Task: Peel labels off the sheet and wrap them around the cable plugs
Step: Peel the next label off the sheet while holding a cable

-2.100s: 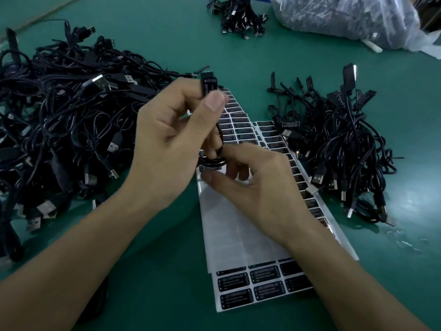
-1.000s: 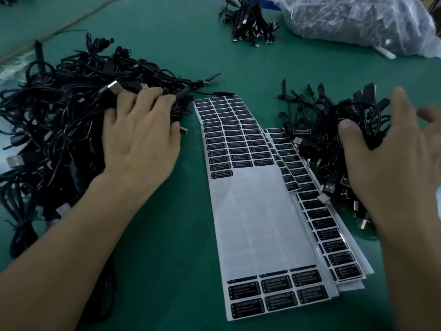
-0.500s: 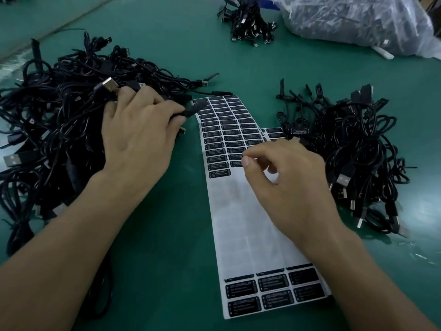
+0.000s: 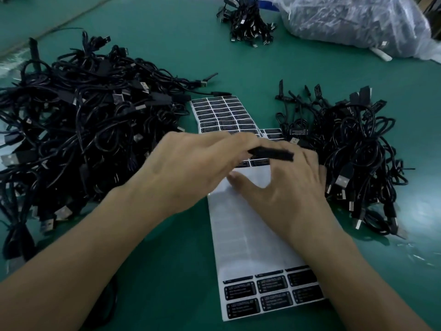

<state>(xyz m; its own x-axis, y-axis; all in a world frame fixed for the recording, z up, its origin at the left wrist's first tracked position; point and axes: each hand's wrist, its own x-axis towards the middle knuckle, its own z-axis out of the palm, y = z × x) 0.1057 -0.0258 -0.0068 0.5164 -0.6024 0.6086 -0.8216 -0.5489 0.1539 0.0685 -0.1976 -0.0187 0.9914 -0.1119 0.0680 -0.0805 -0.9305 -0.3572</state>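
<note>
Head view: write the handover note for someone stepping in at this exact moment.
Left hand: holds a black plug over the label sheet, blurred.
Right hand: over the sheet by the label rows; fingertips hidden, so a pinched label cannot be confirmed.
Cables: big pile on the left, smaller pile on the right.
Done: the sheet's middle is stripped bare.
To do: label this plug; label rows remain at the sheet's far and near ends.
</note>
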